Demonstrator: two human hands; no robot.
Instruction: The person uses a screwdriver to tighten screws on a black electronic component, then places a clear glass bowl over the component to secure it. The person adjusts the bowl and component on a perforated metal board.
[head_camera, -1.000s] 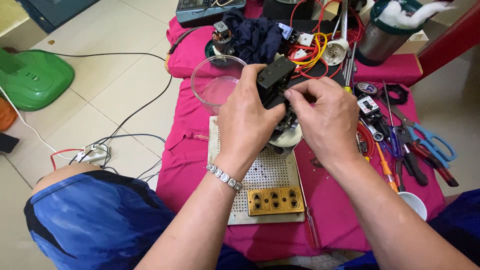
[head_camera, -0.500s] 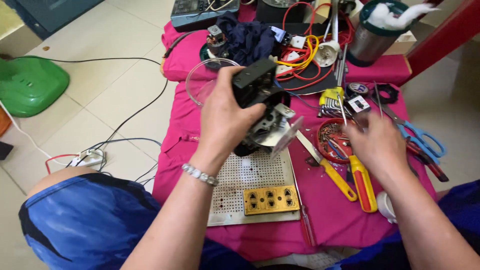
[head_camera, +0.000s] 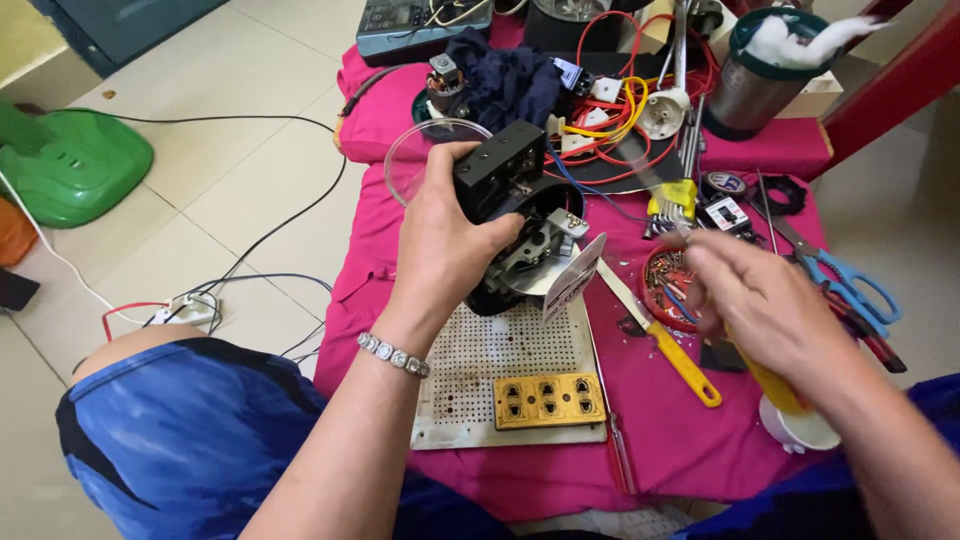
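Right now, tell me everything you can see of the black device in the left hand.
The black device is a boxy, plastic-looking housing with a rounded lower body, opened so grey metal parts and a white tag show on its right side. The left hand grips it from the left, tilted, lifted above the white perforated board. A blue wire runs from it toward the wire tangle. The right hand is apart from it.

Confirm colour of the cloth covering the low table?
Bright pink, plain, no pattern. The pink table cloth shows best in the head view, under the tools and perforated board.
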